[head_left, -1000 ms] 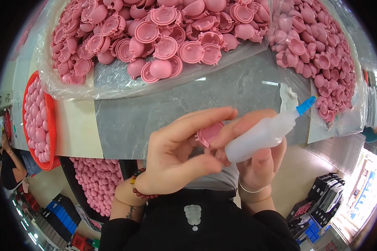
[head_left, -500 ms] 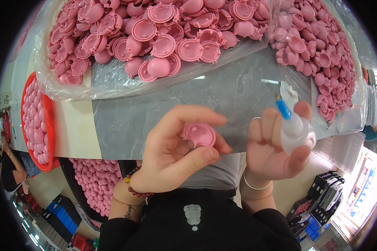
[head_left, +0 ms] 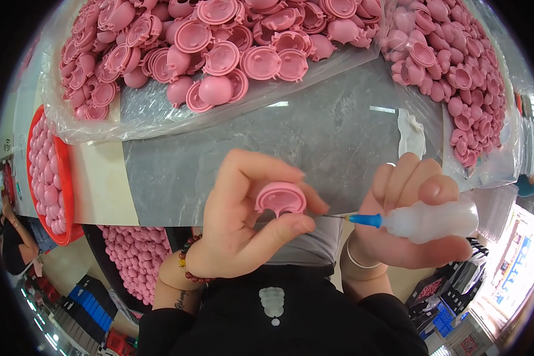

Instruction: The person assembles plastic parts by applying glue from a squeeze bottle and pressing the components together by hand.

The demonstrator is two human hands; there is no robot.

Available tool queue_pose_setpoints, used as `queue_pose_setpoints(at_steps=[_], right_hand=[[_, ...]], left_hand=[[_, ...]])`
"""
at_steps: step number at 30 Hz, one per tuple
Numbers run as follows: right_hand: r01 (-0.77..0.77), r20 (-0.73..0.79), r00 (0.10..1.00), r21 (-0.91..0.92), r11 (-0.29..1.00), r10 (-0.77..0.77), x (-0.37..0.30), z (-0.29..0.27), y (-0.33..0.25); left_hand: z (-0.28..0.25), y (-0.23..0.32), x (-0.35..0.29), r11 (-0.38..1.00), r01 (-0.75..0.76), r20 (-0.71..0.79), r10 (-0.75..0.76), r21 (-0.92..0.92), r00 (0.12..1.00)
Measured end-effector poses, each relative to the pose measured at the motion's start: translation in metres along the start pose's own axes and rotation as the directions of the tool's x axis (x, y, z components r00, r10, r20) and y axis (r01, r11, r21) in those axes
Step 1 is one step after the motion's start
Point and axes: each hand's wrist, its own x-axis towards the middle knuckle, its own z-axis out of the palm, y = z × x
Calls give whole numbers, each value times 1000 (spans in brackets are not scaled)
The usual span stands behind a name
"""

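Left hand (head_left: 237, 228) pinched notched pink half-shell (head_left: 280, 199) in its fingers | right hand (head_left: 391, 249) clasped translucent squeeze bottle (head_left: 436, 221) | blue-hubbed needle (head_left: 365, 220) had swung toward shell, apparently bringing tool to workpiece

On the tabletop (head_left: 190, 172), a broad heap of half-shells (head_left: 237, 41) is spread along the far side on a plastic sheet (head_left: 71, 132), and a second heap (head_left: 457, 77) is laid to its right. Just left of that heap's lower part, a scrap (head_left: 410, 135) is placed. By the near edge, one shell (head_left: 280, 197) is held in the left grip (head_left: 231, 219); to its right, a bottle (head_left: 433, 222) is held in the right grip (head_left: 391, 246), its nozzle (head_left: 365, 220) pointed left. At far left, balls (head_left: 46, 166) are contained in a basin (head_left: 68, 184); nearer, more are contained in a bin (head_left: 93, 240).
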Motion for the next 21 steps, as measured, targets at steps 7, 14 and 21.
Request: queue_pose_setpoints(at_steps=[7,14,21], right_hand=[[-162,24,987,236,958,161,-5,19,7],[-46,110,994,228,972,21,-1,19,7],[26,287,957,10,1000,-28,-1,6,15]], left_hand=[[-8,13,15,897,-217,373,63,386,926],[-10,17,18,860,-208,494,-58,466,868],[-7,19,16,909,-49,371,-120,415,921]])
